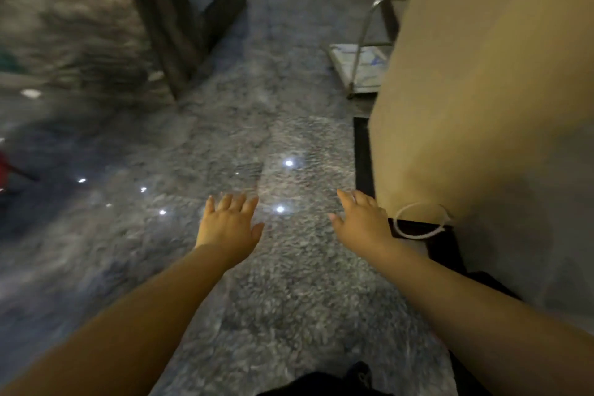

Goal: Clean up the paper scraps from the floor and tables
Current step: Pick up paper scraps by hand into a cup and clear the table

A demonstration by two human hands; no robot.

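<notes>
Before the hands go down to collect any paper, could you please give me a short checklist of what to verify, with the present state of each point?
1. Left hand free: ok, fingers straight, holding nothing.
2. Right hand free: ok, fingers spread, holding nothing.
3. Scrap within reach: not ok, the speckled grey polished floor under the hands shows only light reflections.
4. Scrap located: cannot tell, the small white patch far left is blurred and may be paper.
5. White looped cord at the foot of the beige wall: cannot tell whether it is rubbish.
6. Path clear: ok ahead; the metal trolley stands further off on the right.
</notes>
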